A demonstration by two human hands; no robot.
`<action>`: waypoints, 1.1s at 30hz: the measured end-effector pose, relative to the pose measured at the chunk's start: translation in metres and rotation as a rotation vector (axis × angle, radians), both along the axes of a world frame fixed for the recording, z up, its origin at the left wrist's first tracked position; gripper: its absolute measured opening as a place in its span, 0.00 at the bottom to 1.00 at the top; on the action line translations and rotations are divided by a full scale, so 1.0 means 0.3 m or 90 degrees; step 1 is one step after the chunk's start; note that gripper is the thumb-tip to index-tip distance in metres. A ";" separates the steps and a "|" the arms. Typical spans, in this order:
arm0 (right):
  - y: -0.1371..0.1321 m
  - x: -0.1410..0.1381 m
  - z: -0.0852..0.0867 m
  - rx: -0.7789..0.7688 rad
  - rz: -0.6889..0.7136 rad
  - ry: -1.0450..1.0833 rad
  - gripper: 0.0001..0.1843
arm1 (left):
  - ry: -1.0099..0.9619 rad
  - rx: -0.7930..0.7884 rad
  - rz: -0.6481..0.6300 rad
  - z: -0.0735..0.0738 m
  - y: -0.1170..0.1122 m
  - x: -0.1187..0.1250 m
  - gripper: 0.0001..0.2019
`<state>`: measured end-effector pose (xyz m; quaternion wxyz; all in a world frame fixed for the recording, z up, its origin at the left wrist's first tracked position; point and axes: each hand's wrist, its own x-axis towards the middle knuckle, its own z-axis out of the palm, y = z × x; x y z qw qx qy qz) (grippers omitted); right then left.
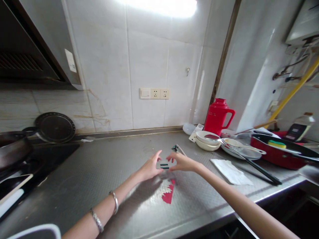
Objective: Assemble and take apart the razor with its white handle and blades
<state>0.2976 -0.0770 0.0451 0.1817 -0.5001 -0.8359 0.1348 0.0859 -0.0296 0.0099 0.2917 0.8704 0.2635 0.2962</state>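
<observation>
- From where I stand, 2 bare hands close in over the middle of the metal counter (107,172), around 1 small see-through piece (164,165) marked by 2 dark strips.
- The left hand (150,166) comes in from the left. Its thumb and fingers stand apart in a curve at the piece's left end; whether the tips press on it, I cannot tell.
- The right hand (183,162) mirrors it from the right, thumb below and fingers bent above, with a gap between them. Its contact with the piece is too small for me to make out.
- The step in hand, as I judge it, is handling that piece with both hands, fingertips around its opposite ends.
- The next move, I'd say, calls for a light, even hold from both sides; something this small could easily slip or tilt.
- On the near side of the hands, a jagged red scrap (168,195) lies flat on the counter, apart from them.
- Just on the far side of the right hand, a slim metal tool (180,150) shows, partly hidden.
- Farther right lie a folded white cloth (231,171), stacked bowls (207,145) and a red flask (216,116), all clear of the fingers.
</observation>
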 end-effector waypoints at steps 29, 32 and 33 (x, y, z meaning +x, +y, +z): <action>0.156 0.537 0.032 -0.280 -0.365 -0.012 0.29 | 0.019 -0.032 0.176 -0.052 0.115 -0.236 0.24; 0.171 0.532 0.032 -0.309 -0.365 -0.008 0.30 | 0.022 -0.025 0.176 -0.046 0.115 -0.241 0.24; 0.176 0.530 0.030 -0.314 -0.363 -0.011 0.30 | 0.023 -0.023 0.176 -0.044 0.114 -0.242 0.24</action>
